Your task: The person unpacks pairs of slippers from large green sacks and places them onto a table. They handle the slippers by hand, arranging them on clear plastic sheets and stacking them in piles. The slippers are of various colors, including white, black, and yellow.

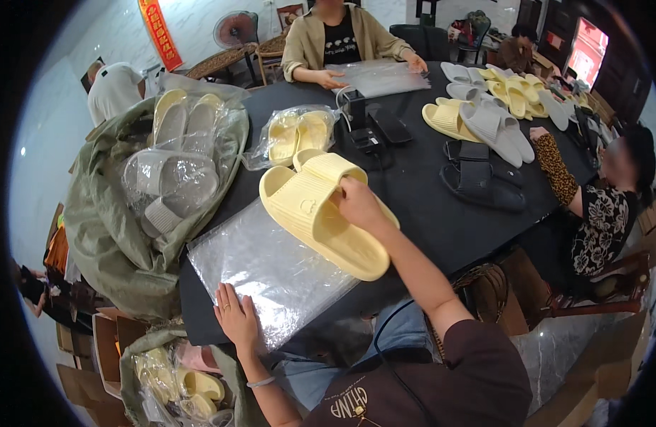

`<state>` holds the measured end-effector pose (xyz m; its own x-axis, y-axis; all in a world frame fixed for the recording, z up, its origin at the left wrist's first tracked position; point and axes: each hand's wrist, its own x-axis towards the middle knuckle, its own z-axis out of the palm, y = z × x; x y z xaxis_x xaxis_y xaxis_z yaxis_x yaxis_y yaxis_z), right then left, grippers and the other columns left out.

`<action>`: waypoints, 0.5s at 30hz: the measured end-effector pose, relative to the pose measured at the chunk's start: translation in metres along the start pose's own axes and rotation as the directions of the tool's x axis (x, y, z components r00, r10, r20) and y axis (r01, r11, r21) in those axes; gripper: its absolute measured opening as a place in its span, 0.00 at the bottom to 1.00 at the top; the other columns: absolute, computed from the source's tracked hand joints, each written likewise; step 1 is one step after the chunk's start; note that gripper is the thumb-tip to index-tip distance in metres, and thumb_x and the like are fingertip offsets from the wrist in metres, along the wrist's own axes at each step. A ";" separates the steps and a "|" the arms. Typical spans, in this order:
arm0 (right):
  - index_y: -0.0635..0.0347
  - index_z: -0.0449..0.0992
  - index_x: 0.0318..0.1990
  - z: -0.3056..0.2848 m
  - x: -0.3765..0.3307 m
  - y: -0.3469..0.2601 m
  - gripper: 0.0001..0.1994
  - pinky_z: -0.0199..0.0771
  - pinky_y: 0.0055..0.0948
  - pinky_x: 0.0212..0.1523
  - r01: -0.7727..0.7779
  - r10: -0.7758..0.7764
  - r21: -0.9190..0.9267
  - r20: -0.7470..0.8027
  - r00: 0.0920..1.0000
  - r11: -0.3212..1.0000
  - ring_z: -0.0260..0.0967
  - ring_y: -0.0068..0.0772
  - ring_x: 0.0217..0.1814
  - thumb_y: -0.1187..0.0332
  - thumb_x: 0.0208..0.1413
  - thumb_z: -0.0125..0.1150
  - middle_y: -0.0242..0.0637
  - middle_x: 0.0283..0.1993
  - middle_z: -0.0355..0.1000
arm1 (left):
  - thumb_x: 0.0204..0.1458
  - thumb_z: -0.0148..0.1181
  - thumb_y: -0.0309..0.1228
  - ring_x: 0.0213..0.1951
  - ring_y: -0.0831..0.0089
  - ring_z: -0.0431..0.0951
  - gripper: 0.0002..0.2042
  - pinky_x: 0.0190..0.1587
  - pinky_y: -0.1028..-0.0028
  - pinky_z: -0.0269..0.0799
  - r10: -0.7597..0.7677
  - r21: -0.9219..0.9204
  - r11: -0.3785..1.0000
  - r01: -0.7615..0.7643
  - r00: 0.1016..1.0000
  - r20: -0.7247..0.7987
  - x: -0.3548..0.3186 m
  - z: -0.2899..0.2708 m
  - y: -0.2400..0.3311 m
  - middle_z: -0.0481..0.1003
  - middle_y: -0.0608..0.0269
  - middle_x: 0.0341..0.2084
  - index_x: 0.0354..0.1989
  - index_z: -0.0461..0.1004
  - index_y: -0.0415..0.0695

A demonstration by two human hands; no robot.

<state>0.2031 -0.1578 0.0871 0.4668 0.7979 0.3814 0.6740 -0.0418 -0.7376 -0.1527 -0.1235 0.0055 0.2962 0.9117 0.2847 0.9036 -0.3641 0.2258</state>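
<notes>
My right hand [361, 203] grips a pair of yellow slide slippers [289, 203] by the strap, its fingers tucked inside. The pair hangs tilted over clear plastic bags [271, 285] that lie flat at the table's near left edge. On the lower left corner of these bags rests my left hand [235, 317], fingers stretched out and nothing held. Just beyond the slippers sits another yellow pair sealed in a clear bag [297, 136].
A green sack [104, 220] at the left holds bagged grey and yellow slippers. Black slippers [482, 176] and loose yellow and grey pairs [499, 117] cover the table's right. Across, a person handles plastic bags [378, 78]. A black device with cables [362, 121] stands mid-table.
</notes>
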 end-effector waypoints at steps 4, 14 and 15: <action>0.58 0.78 0.39 -0.076 -0.002 -0.005 0.11 0.71 0.39 0.40 0.135 -0.124 -0.082 0.127 0.984 0.987 0.73 0.50 0.38 0.70 0.45 0.58 0.50 0.36 0.74 | 0.58 0.43 0.42 0.67 0.61 0.51 0.27 0.66 0.59 0.42 -0.005 0.001 1.000 0.005 1.000 0.000 -0.002 0.001 -0.001 0.55 0.55 0.64 0.63 0.58 0.41; 0.53 0.78 0.41 -0.291 0.078 0.179 0.13 0.69 0.40 0.48 -0.381 0.091 -0.567 -0.472 0.877 0.730 0.71 0.49 0.46 0.67 0.46 0.54 0.45 0.41 0.75 | 0.57 0.44 0.42 0.67 0.61 0.51 0.27 0.66 0.59 0.42 -0.028 -0.009 1.000 0.028 0.999 -0.018 -0.005 -0.001 -0.001 0.55 0.55 0.64 0.63 0.57 0.41; 0.55 0.76 0.43 -0.293 0.083 0.179 0.14 0.68 0.40 0.51 -0.389 0.110 -0.433 -0.542 0.833 0.813 0.69 0.49 0.50 0.71 0.47 0.53 0.48 0.44 0.74 | 0.57 0.44 0.42 0.67 0.61 0.51 0.27 0.66 0.59 0.41 -0.038 -0.002 0.999 0.038 0.999 -0.017 -0.008 -0.002 -0.004 0.55 0.55 0.64 0.63 0.57 0.41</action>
<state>0.5299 -0.2757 0.1500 0.7733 0.3347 0.5385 0.6146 -0.6046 -0.5067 -0.1594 -0.1297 0.0046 0.2567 0.9215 0.2914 0.9135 -0.3298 0.2384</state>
